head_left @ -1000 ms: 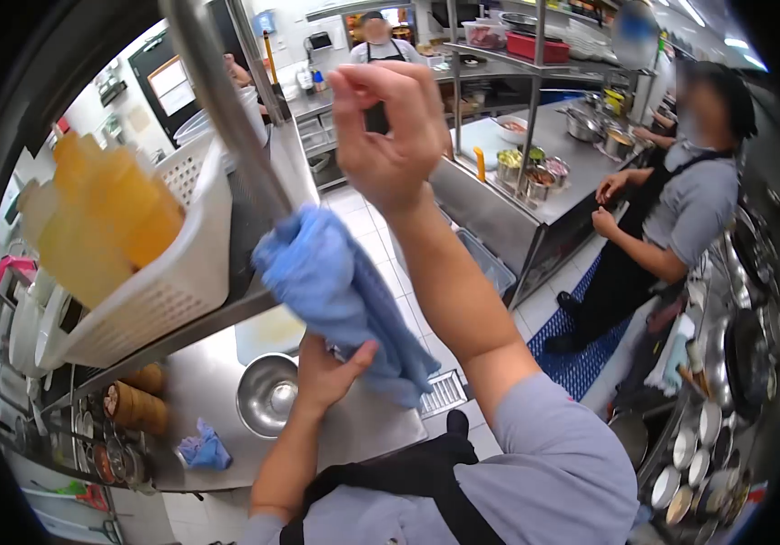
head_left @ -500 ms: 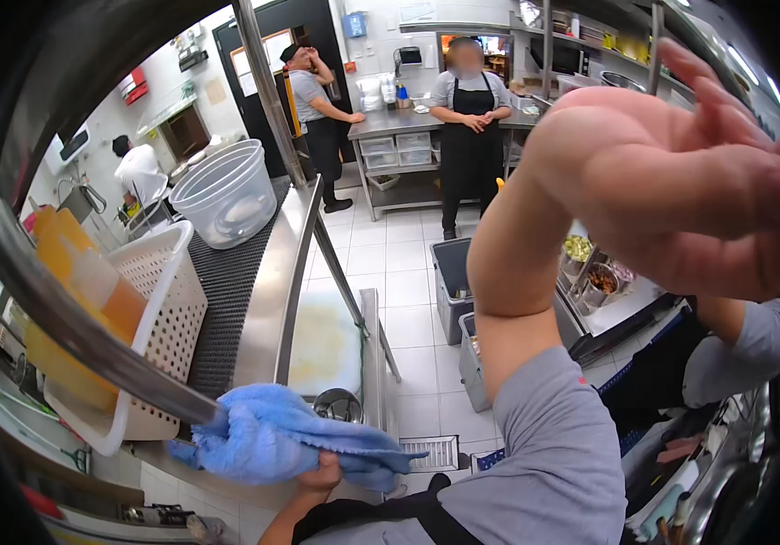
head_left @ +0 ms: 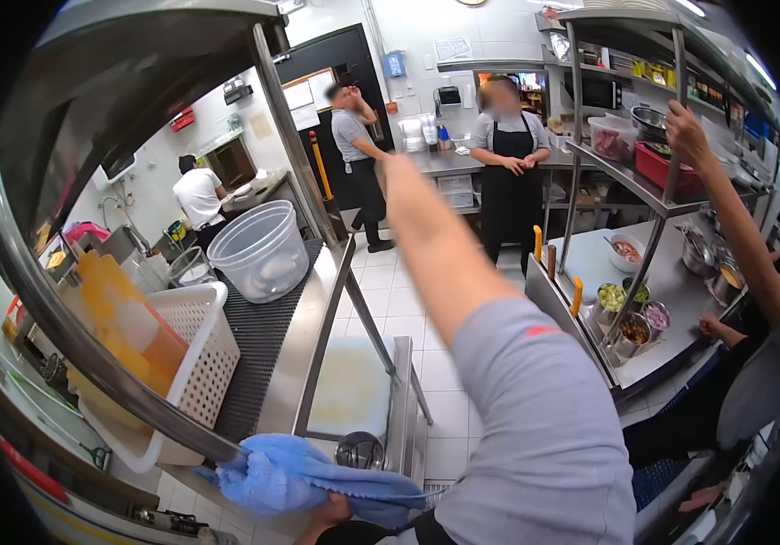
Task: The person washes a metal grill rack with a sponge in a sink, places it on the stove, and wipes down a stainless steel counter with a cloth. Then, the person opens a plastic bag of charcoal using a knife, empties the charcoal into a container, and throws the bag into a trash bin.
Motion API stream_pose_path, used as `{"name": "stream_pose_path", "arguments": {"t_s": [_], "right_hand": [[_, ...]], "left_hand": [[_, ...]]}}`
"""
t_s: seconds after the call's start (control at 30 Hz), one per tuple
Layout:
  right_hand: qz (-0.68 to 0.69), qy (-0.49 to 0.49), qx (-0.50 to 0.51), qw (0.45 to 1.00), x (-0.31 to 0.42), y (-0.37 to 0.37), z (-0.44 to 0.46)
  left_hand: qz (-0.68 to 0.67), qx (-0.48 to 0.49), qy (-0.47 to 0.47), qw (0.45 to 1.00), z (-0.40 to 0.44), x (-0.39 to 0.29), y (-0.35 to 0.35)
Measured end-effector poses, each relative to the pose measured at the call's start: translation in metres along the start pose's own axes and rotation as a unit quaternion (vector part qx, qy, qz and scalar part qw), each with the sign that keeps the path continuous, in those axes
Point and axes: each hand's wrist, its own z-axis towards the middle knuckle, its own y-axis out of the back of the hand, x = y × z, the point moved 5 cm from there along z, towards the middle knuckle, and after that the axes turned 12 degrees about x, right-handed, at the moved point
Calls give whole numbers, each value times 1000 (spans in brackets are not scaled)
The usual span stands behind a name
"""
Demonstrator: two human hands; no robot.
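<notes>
A fluffy blue towel (head_left: 308,477) hangs at the lower end of a curved metal post (head_left: 181,427), bunched against it. My left hand (head_left: 335,509) is closed on the towel's underside, partly hidden below it. My right arm reaches forward across the middle of the view in a grey sleeve. At its far end my right hand (head_left: 399,173) is blurred and foreshortened, with its fingers hidden, in line with a person standing at the back. Near the post stands a white perforated basket (head_left: 213,363) with orange-filled bottles (head_left: 140,313).
A clear plastic tub (head_left: 263,250) sits on the black ribbed shelf mat (head_left: 258,350). Below are a cutting board (head_left: 349,386) and a metal container (head_left: 360,450). At right, a co-worker's hand (head_left: 685,136) grips a shelf post above chopped ingredients. Other people stand at the back.
My right arm has swung from the upper right toward the middle, now stretched forward. The view has turned right, showing more of the right-hand shelving. My left hand stays on the towel.
</notes>
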Motion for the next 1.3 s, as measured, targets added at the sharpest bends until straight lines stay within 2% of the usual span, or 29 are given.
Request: {"name": "stream_pose_path", "arguments": {"t_s": [0.03,0.1,0.17,0.2,0.27,0.33,0.37,0.4,0.43,0.47,0.5,0.53,0.57,0.63,0.67,0.73,0.8,0.83,0.9,0.97,1.0,1.03,1.07,1.13,1.17,1.2,1.27,1.3], "right_hand": [[-63,-13,135,989,-37,-87,2],[-93,-65,303,946,-111,-221,-93],[-157,-46,396,903,-151,-282,-203],[-155,-47,514,842,-159,-285,-264],[-129,-80,603,783,-208,-335,-359],[-198,-4,644,739,-213,-318,-435],[-167,10,647,744,-217,-319,-467],[-154,-17,649,745,-224,-305,-488],[-123,-4,635,763,-222,-285,-502],[-91,12,621,779,-220,-272,-518],[-37,-18,568,822,-237,-271,-526],[26,-56,517,853,-258,-265,-538],[84,-91,462,878,-270,-238,-543],[37,-86,371,924,-294,-188,-551],[38,-139,361,921,-312,-169,-554],[35,-215,339,915,-345,-137,-557],[5,-247,343,906,-359,-103,-534],[-25,-257,363,895,-364,-87,-517],[-121,-183,312,924,-404,-83,-482],[-226,-124,336,906,-425,-66,-436],[-300,-123,357,876,-418,-49,-414],[-354,-99,345,864,-439,-47,-388],[-397,-90,334,850,-453,-42,-365],[-510,-27,330,794,-472,-34,-324],[-552,-38,322,769,-481,-31,-302],[-546,-39,318,774,-494,-35,-285],[-618,-12,303,725,-517,-41,-248],[-631,-40,357,687,-523,-43,-236]], "left_hand": [[3,-11,-8,1000,-1,0,2],[14,-20,-8,1000,-5,1,7],[22,-45,-28,998,-1,8,4],[32,-57,-33,997,-5,10,4],[56,-96,-51,993,-9,15,4],[63,-144,-59,986,-14,15,5],[10,-161,-35,986,-14,11,4],[-43,-182,-13,982,-16,8,2],[-136,-251,31,958,-21,7,2],[-140,-230,45,962,-24,-5,1],[28,-287,93,953,-29,-23,11],[197,-334,130,913,-33,-38,19],[195,-318,134,918,-34,-37,25],[158,-349,168,908,-48,-31,40],[161,-341,179,909,-54,-30,39],[84,-252,76,961,-57,-34,28],[80,-228,90,966,-54,-32,19],[75,-201,100,971,-52,-32,14],[94,-136,84,983,-50,-36,9],[153,-149,94,972,-64,-27,20],[205,-150,104,962,-74,-23,30],[213,-66,53,973,-76,-20,38],[220,-66,55,972,-76,-15,49],[273,-39,-32,961,-68,-15,53],[280,-32,-65,957,-63,-14,54],[288,-25,-97,952,-56,-13,54],[292,-25,-132,947,-45,-14,46],[292,-23,-130,947,-37,-15,36]]}}
